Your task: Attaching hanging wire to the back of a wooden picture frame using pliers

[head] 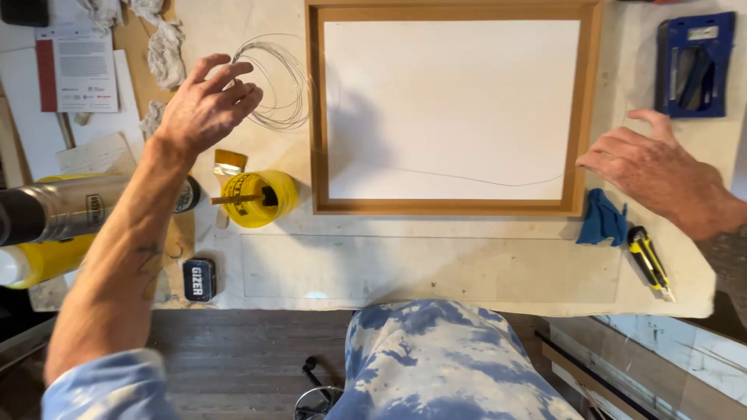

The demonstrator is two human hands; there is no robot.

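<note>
A rectangular wooden frame [577,117] with a smooth white backing lies flat on the worn, pale worktable [436,268]. A thin wire [467,177] runs across the backing. The left hand [204,105], fingers loosely spread, touches the wire coil [284,78]. The right hand [650,167] pinches the wire's end at the frame's right rail.

Stained worktable [436,268], wooden frame [455,206], blue cloth [601,219]
</note>
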